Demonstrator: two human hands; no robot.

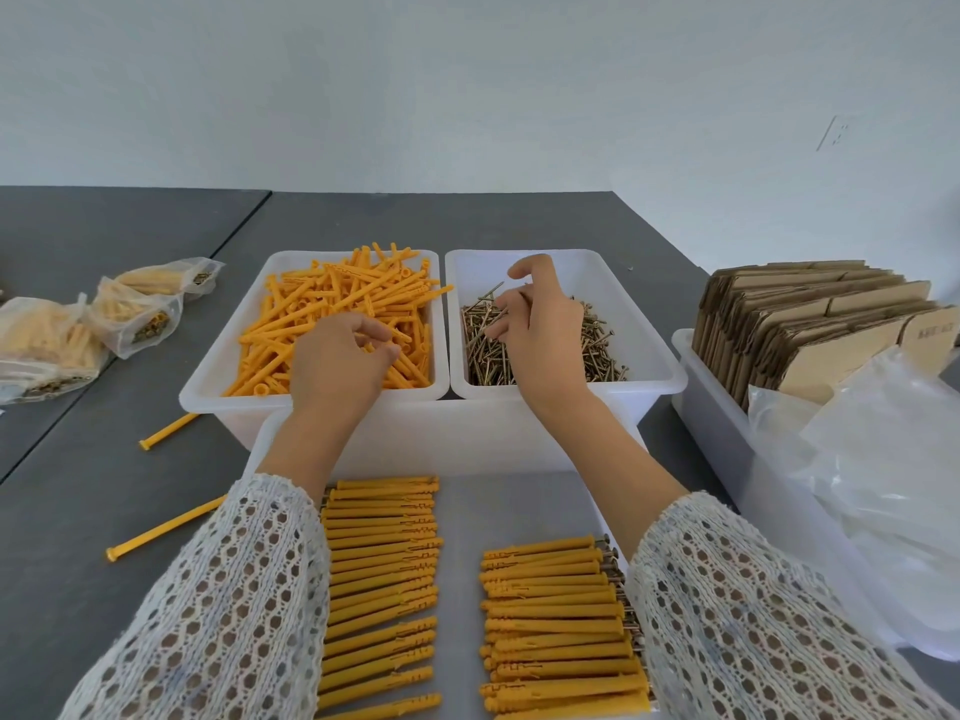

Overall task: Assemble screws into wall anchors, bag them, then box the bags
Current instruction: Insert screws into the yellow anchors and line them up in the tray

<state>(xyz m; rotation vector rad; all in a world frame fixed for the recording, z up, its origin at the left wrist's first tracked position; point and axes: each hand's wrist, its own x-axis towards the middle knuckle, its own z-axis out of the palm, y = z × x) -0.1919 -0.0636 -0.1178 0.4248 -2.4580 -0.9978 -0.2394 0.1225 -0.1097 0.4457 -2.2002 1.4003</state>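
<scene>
A white bin holds loose orange wall anchors. My left hand reaches into it, fingers and thumb curled and pinching an anchor. Beside it on the right, a second white bin holds brass screws. My right hand hovers over the screws, its lower fingers pinching a screw and the index finger lifted. In the front tray lie two rows of assembled anchors, a left row and a right row with screw heads showing.
Filled plastic bags lie at the far left of the grey table. Two loose anchors lie on the table left of the tray. At the right, a white bin holds flat cardboard boxes and clear empty bags.
</scene>
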